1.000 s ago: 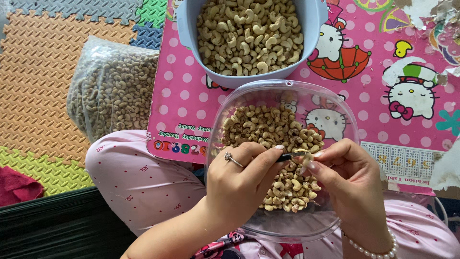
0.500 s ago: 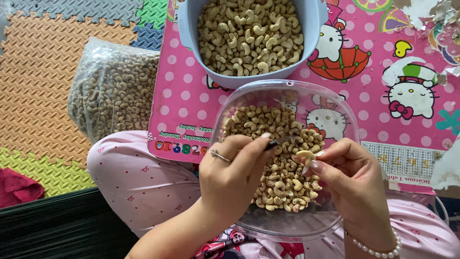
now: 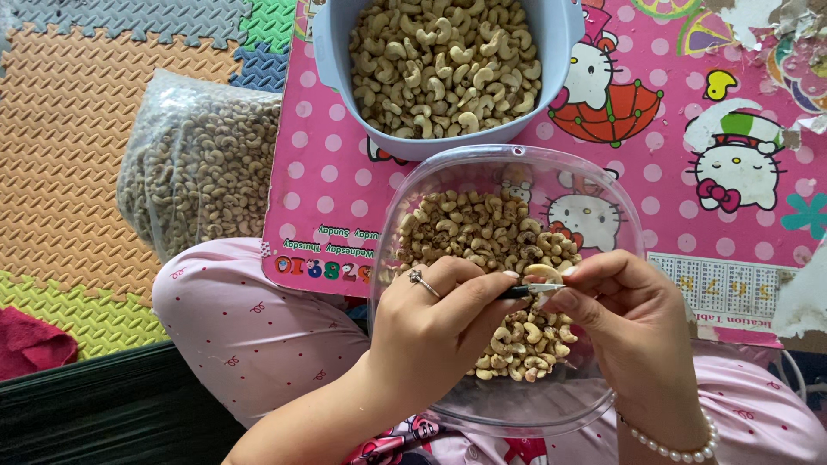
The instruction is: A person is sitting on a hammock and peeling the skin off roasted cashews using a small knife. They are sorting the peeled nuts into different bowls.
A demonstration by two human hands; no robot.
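Note:
My left hand (image 3: 435, 331), with a ring on one finger, grips a small dark-handled knife (image 3: 519, 291) over a clear plastic bowl (image 3: 517, 405) of unpeeled cashew nuts. My right hand (image 3: 633, 323), a pearl bracelet at its wrist, pinches a pale cashew nut (image 3: 544, 271) at its fingertips, and the blade tip touches that nut. Both hands hover above the bowl's right half. Beyond it stands a blue bowl (image 3: 332, 39) heaped with pale peeled cashews.
A pink cartoon-printed low table (image 3: 732, 95) carries both bowls. A clear plastic bag of cashews (image 3: 202, 164) lies on the coloured foam floor mats (image 3: 69, 138) at left. A red cloth (image 3: 30, 340) and a dark edge sit at lower left. My pink-trousered knees are beneath.
My hands shifted slightly apart and back together; the nut turned between my right fingers while the knife worked at it. The bowls and bag stayed put.

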